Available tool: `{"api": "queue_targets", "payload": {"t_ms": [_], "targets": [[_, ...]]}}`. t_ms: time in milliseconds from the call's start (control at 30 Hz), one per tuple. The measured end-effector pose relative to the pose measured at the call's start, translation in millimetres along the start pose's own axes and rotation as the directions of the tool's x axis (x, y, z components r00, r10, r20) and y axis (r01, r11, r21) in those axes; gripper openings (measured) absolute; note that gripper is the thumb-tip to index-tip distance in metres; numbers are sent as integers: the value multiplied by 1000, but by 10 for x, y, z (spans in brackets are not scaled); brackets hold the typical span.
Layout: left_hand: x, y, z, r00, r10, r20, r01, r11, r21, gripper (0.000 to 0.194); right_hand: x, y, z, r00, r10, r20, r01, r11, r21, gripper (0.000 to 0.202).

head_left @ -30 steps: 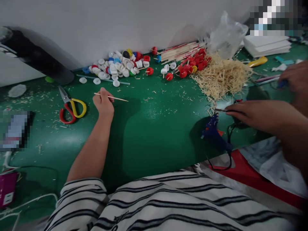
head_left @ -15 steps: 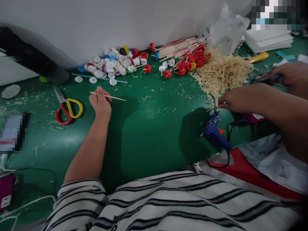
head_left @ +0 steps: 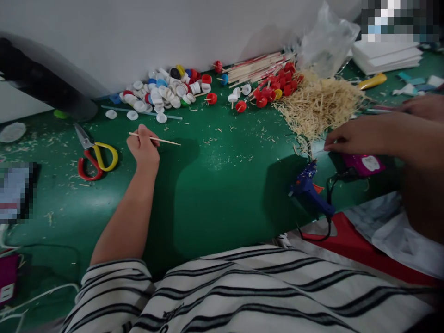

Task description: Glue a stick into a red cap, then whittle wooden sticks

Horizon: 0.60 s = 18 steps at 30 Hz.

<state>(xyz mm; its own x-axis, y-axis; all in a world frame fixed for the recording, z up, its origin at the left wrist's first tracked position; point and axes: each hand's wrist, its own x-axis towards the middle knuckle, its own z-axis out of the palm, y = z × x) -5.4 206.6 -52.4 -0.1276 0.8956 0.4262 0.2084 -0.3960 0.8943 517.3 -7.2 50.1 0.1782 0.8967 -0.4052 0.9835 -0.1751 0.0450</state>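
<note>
My left hand (head_left: 143,144) is closed around a thin wooden skewer (head_left: 169,141), which points right with its tapered end. To its left on the green table lie scissors (head_left: 93,155) with one red and one yellow handle, blades apart. Beyond my hand is a heap of bottle caps (head_left: 166,92), mostly white, with a pale blue straw (head_left: 175,117) in front. Farther right, red caps with short sticks through them (head_left: 263,95) lie beside a bundle of wooden sticks (head_left: 256,69). A blue glue gun (head_left: 307,185) lies near the table's front edge. My right hand is out of view.
At the right a co-worker's hands (head_left: 350,134) are near a pile of wood shavings (head_left: 319,104) and a purple box (head_left: 364,164). A black bottle (head_left: 45,83) leans at the far left, above a phone (head_left: 15,189). White cables (head_left: 45,296) run along the lower left.
The co-worker's nearer hand has moved right, away from the glue gun's tip, and their farther hand has also shifted right. My left hand keeps its grip on the skewer, almost still.
</note>
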Motion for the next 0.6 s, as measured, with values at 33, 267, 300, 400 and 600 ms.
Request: {"api": "queue_targets", "payload": {"t_ms": [33,267,300,400,600], "targets": [[0,5,2,1000,-7,-1,7,1000,1,69,-5,-41,-2,996,-14,85,16,1000,-20,19],[-9,53,4,999,-53,-3,53,999,-5,62,-48,-510,-5,986,91,140,-42,946,-323,58],[-11,59,6,999,-54,-3,54,999,-4,62,-50,-549,7,986,79,149,-24,941,-338,55],[-17,66,10,999,-49,-5,49,999,11,63,-30,-588,52,984,51,173,18,928,-372,41],[-19,33,0,999,-31,16,31,1000,3,64,15,-543,70,979,16,203,62,926,-373,37]]}}
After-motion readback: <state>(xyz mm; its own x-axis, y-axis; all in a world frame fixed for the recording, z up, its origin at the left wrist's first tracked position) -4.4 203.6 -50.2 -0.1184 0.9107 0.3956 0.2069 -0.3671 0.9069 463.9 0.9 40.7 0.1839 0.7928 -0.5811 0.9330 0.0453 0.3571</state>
